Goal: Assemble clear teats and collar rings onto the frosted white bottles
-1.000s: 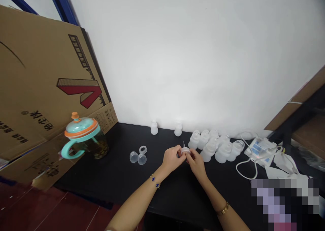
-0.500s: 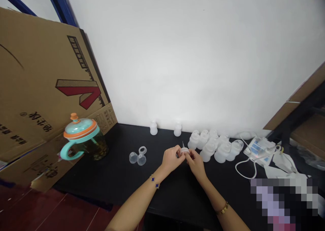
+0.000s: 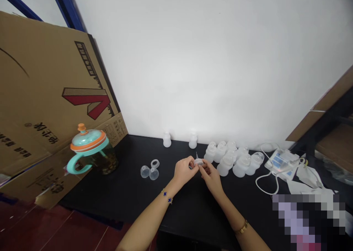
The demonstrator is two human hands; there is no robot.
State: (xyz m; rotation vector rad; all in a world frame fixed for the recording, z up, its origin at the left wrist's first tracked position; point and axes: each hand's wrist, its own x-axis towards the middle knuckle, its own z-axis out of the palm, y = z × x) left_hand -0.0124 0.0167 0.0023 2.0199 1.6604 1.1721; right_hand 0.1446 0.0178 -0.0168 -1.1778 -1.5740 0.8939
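Between both hands, above the black table, is a small white ring-shaped cap [image 3: 198,162] with a thin pointed tip sticking up. My left hand [image 3: 185,171] grips its left side with pinched fingers. From the right, the fingers of my right hand [image 3: 211,175] close on the same cap. Just beyond my right hand stands a group of several white bottles [image 3: 226,162] with clear domed covers. Two uncovered white bottles, one at the left [image 3: 167,140] and one at the right [image 3: 193,140], stand near the wall.
Two clear domes [image 3: 153,173] and a white ring [image 3: 154,163] lie left of my hands. A large jug [image 3: 93,149] with a turquoise handle stands farther left, by a cardboard box [image 3: 41,96]. White cables and a packet [image 3: 282,164] lie at the right.
Both hands have shifted slightly left and up with the cap, and the fingers of my right hand have moved round its right side. The view has tilted a little.
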